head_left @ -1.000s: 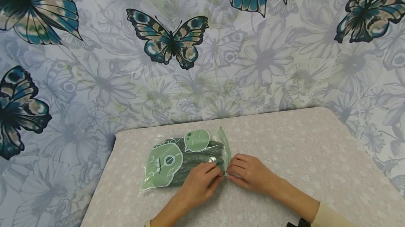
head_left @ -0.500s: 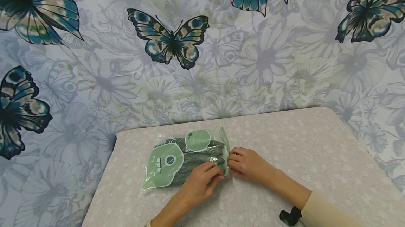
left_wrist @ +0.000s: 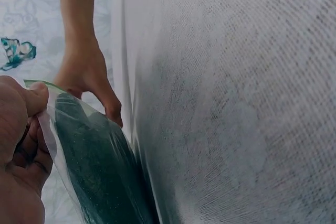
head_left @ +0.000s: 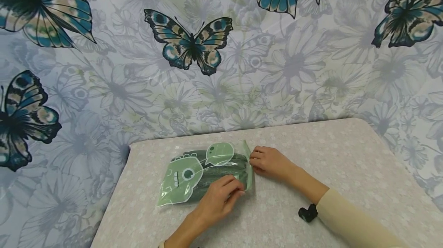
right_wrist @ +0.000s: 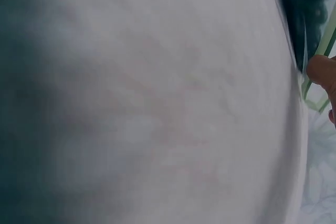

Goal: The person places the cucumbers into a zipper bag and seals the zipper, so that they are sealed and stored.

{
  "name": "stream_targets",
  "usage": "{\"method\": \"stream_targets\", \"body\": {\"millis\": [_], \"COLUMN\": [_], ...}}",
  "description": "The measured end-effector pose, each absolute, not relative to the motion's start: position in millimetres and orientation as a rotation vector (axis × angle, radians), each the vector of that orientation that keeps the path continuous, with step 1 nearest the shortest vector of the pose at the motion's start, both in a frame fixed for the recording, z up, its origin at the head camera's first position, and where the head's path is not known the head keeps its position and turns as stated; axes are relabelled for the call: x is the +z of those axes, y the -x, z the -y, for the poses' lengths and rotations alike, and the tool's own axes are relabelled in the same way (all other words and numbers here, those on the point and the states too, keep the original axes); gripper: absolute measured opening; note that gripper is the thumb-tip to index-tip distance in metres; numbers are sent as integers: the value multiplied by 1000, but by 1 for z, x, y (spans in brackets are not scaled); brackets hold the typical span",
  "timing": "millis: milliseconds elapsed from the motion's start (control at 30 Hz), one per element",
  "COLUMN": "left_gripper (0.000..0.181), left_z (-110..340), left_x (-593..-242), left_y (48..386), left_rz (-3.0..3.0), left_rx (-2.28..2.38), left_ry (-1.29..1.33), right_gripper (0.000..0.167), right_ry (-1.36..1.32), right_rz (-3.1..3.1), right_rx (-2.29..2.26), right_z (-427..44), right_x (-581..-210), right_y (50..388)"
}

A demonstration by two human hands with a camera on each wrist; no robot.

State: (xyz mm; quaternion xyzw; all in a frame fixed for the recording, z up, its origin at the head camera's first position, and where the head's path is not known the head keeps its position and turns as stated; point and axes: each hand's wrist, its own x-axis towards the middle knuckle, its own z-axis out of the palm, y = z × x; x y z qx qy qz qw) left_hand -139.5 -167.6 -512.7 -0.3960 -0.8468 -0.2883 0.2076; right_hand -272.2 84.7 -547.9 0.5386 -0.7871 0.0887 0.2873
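Observation:
A clear zip bag (head_left: pixel 188 177) with green cartoon prints lies flat on the table, and dark green cucumbers (left_wrist: pixel 94 156) show through its plastic. Its green zip edge (head_left: pixel 249 180) faces right. At the near corner of that edge, my left hand (head_left: pixel 219 196) pinches the plastic between thumb and fingers; the left wrist view shows the thumb on the bag's rim. Farther up the same edge my right hand (head_left: pixel 271 163) grips the zip strip, its fingertips partly hidden. In the right wrist view only the right thumb (right_wrist: pixel 321 71) and a bit of finger show, against the green strip.
A pale patterned cloth covers the table (head_left: pixel 328 152). Behind it hangs a floral backdrop (head_left: pixel 287 67) with large butterflies. A small black device (head_left: pixel 308 213) sits by the right cuff.
My right hand has slid away from me along the zip edge, from the near corner to the upper part. My left hand stays at the near corner.

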Motion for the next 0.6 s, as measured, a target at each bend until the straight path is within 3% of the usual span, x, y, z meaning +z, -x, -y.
{"method": "stream_targets", "body": {"millis": [600], "left_gripper": [18], "left_z": [168], "left_x": [-512], "left_y": [138], "left_rz": [2344], "left_rx": [-822], "left_ry": [1100], "right_gripper": [18], "right_ry": [-1365], "right_rz": [2183], "right_rx": [184], "right_z": [-78], "right_x": [-546], "right_y": [324]}}
